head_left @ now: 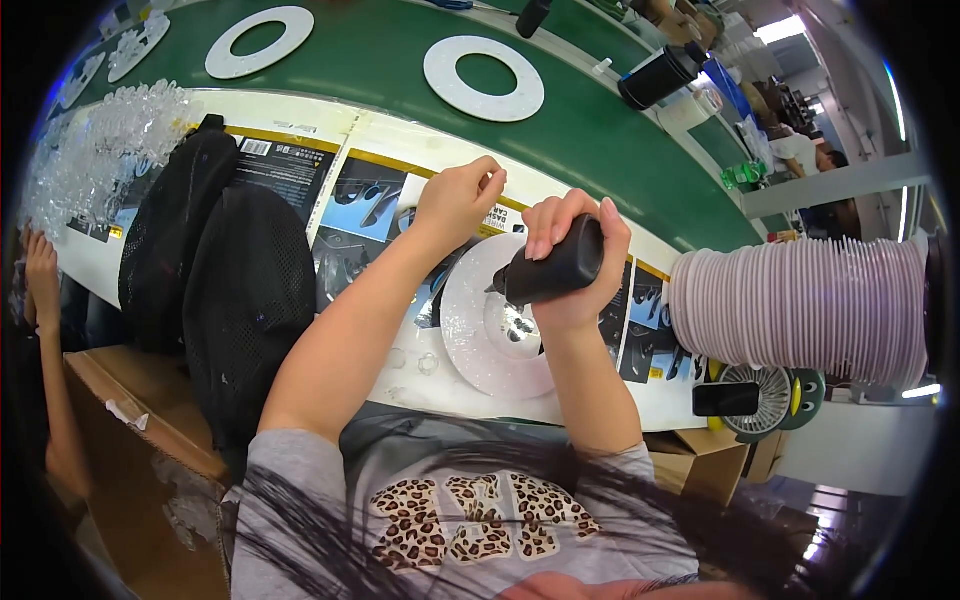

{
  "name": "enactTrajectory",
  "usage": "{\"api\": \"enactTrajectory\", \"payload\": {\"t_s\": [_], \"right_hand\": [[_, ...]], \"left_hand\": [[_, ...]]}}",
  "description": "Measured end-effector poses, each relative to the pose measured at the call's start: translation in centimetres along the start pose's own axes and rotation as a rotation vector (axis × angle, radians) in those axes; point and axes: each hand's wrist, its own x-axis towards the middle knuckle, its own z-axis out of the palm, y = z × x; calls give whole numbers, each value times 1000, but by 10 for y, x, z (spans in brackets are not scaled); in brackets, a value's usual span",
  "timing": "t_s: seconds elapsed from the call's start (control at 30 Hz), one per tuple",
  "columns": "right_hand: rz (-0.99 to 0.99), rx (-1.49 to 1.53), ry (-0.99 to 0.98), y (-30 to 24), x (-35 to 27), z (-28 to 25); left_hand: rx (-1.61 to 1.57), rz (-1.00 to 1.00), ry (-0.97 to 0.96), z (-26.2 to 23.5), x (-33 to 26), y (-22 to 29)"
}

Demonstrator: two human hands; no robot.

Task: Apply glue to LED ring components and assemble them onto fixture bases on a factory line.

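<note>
Nearest, a white disc (470,340), smooth and round with a glossy clear-and-silver centre, lies on the white worktable (375,388). The right hand (585,302) wraps its fingers firmly round a smooth black bottle (568,268), whose narrow tip leans over the disc. The left hand (458,205) hangs just beyond the disc, fingers curled inward; with the fingertips so small here, I can't tell whether they pinch anything. At the left slumps soft black mesh fabric (250,285), near a tangled heap of clear plastic pieces (110,150). At the right leans a ridged stack of pale discs (800,310). Beyond runs a flat green belt (370,70).

By count: one disc beneath the bottle, one bottle, two small clear rings (427,364) on the table, one stack, and two flat white rings (440,75) in the belt's middle stretch.
</note>
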Motion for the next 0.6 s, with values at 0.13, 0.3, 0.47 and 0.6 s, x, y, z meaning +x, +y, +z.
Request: {"api": "enactTrajectory", "payload": {"t_s": [0.13,0.3,0.47,0.6], "right_hand": [[15,0,-12,7,2,1],[34,17,-26,10,3,-2],[37,25,-31,13,4,-1],[48,27,-35,13,5,-1]], "left_hand": [[-14,3,17,-1,0,-2],[-17,22,32,2,1,-2],[10,19,44,1,0,-3],[10,17,44,0,0,0]]}}
